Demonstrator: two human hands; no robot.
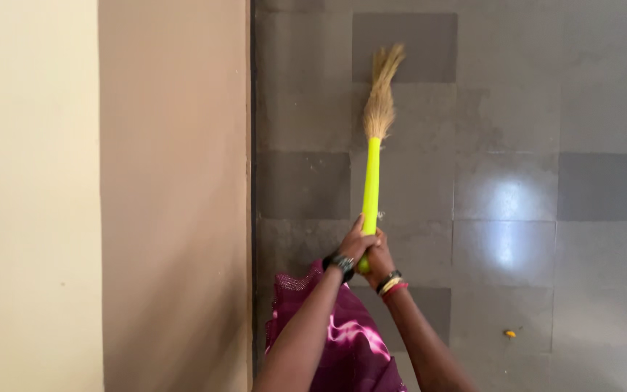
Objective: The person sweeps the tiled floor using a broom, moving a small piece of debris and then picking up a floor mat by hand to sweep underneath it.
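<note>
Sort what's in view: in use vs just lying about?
In use: broom, yellow-green handle and straw head, clasped at its lower end by left hand and right hand; grey tiled floor.

Lying about: small orange scrap on the tiles; wall.

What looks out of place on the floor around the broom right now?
One small yellow-orange scrap lies alone on the grey tiled floor, right of both hands gripping the broom. Nothing else stands out.
</note>
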